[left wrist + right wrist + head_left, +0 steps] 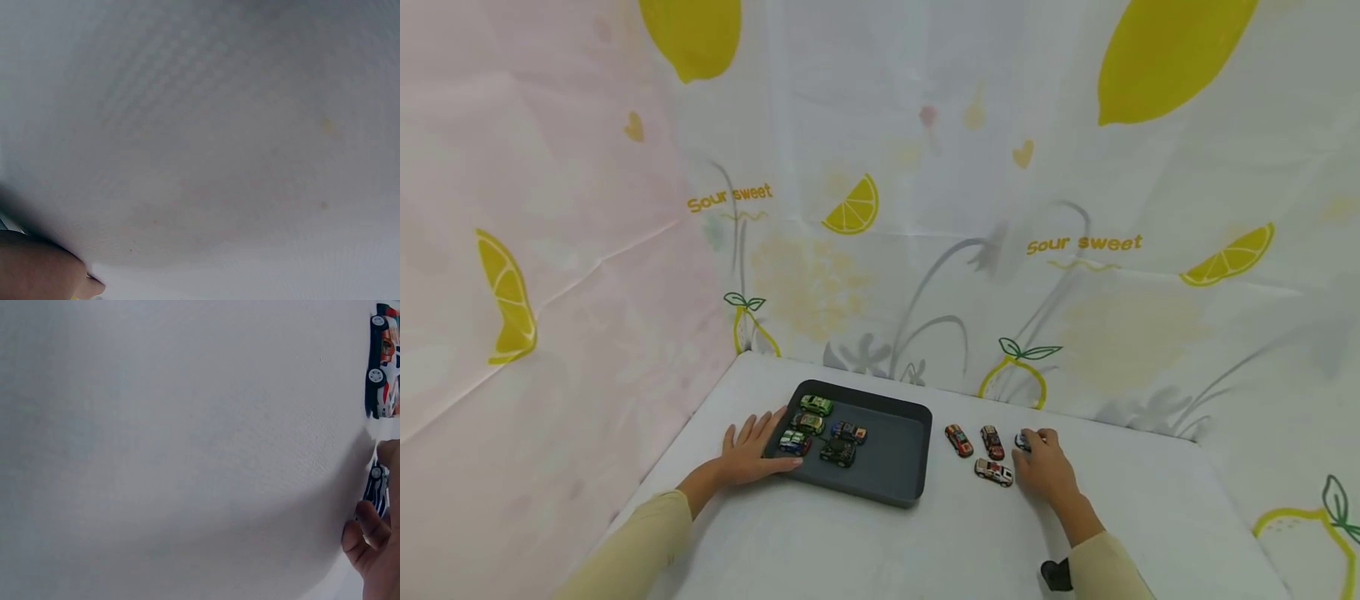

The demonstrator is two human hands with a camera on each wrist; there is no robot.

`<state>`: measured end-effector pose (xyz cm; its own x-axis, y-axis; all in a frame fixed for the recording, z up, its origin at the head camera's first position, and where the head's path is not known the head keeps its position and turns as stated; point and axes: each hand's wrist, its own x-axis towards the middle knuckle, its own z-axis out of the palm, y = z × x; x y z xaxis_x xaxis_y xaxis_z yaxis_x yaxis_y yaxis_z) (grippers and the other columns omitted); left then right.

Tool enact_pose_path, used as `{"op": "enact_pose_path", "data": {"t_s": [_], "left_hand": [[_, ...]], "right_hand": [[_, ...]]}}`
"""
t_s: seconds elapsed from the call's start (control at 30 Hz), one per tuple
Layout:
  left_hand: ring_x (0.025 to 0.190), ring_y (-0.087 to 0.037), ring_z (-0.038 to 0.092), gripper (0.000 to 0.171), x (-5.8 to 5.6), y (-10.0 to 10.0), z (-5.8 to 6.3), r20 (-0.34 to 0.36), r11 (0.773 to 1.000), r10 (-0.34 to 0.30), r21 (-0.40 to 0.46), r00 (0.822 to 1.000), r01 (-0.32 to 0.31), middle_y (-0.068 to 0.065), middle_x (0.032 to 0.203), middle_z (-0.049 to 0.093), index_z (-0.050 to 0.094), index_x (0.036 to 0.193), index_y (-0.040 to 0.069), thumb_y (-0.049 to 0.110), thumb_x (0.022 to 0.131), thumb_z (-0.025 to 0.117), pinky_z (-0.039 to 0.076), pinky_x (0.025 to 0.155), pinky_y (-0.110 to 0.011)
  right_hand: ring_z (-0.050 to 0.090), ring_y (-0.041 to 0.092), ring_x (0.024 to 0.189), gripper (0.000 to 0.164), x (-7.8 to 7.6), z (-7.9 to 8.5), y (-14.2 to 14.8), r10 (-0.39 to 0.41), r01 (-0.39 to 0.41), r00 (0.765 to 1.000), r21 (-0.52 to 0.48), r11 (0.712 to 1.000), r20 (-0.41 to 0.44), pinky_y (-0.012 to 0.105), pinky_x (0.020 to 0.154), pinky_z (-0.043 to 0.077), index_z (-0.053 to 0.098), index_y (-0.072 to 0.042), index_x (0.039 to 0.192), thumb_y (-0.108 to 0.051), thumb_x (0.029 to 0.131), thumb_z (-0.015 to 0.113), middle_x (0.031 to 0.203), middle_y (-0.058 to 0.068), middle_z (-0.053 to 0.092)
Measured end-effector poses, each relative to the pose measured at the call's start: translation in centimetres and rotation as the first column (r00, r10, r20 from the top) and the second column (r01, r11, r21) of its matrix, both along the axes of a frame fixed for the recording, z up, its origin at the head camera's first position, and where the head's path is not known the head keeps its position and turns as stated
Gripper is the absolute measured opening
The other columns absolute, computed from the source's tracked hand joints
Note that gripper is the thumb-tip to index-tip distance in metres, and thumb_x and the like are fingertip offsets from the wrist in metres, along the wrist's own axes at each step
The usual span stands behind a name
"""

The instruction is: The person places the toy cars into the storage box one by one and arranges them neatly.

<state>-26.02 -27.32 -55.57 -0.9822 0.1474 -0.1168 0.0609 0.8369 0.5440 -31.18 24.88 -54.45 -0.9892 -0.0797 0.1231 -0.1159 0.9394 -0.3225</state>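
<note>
Car (pixel 1022 441) in the right grip (pixel 1045 468), lower right of the frame.
The right grip is narrow, pinching the car between thumb and fingers; whether it touches the white desk (pixel 880 550) I cannot tell. Just left of it lie three loose cars (pixel 993 472). In the lower centre, a dark tray (pixel 883 458) holds five cars (pixel 837 452) in its left half. The left grip (pixel 751 454) is wide, fingers spread at the tray's left edge, thumb on its near rim.
</note>
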Motion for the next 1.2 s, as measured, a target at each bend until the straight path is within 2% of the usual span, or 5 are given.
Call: {"op": "enact_pose_path", "data": {"t_s": [0.23,0.53,0.77,1.0,1.2], "left_hand": [[0.148,-0.053,-0.001,0.109,0.5,0.3,1.2,0.001,1.000,-0.009,0.020,1.000,0.009,-0.029,0.162,0.009,0.007,0.160,0.022,0.072,0.080,0.062,-0.012,0.110,-0.072],[0.149,-0.051,0.000,0.109,0.5,0.1,0.4,-0.014,1.000,-0.011,0.014,1.000,0.011,-0.027,0.163,0.011,0.007,0.160,0.025,0.075,0.079,0.060,-0.013,0.110,-0.071],[0.150,-0.049,0.000,0.108,-0.2,-0.1,-0.8,-0.035,1.000,0.003,-0.001,0.999,-0.003,-0.023,0.164,0.011,0.006,0.160,0.026,0.073,0.080,0.062,-0.012,0.111,-0.070],[0.149,-0.050,-0.002,0.109,0.3,0.5,0.7,0.034,1.000,0.002,-0.008,0.999,-0.002,-0.025,0.164,0.009,0.006,0.160,0.022,0.073,0.080,0.061,-0.010,0.112,-0.071],[0.149,-0.051,-0.001,0.109,0.2,0.4,1.0,0.026,1.000,0.000,-0.023,1.000,0.001,-0.025,0.164,0.010,0.006,0.160,0.020,0.071,0.081,0.062,-0.009,0.112,-0.071]], "right_hand": [[0.059,0.048,0.108,0.051,0.2,-0.2,0.4,-0.016,0.016,1.000,0.030,0.999,-0.020,0.057,0.088,0.050,0.055,0.010,0.128,-0.028,0.094,0.062,0.129,0.034,0.045],[0.053,0.051,0.108,0.016,1.8,-0.6,2.1,-0.070,0.070,0.995,0.001,0.998,-0.069,0.058,0.074,0.051,0.059,-0.003,0.091,-0.019,0.095,0.061,0.124,0.033,0.046],[0.051,0.051,0.113,0.049,2.0,-0.9,4.0,-0.126,0.123,0.992,-0.162,0.979,-0.004,0.061,0.091,0.045,0.046,0.012,0.129,-0.015,0.092,0.062,0.126,0.037,0.046],[0.052,0.030,0.086,0.054,2.0,-0.7,5.3,-0.180,0.192,0.981,-0.227,0.955,0.071,0.035,0.070,0.040,0.056,0.014,0.123,-0.026,0.089,0.069,0.099,0.025,0.056],[0.053,0.030,0.087,0.049,1.8,0.2,5.5,-0.081,0.100,0.993,-0.228,0.969,0.091,0.036,0.071,0.041,0.057,0.012,0.124,-0.020,0.088,0.068,0.098,0.023,0.058]]}}
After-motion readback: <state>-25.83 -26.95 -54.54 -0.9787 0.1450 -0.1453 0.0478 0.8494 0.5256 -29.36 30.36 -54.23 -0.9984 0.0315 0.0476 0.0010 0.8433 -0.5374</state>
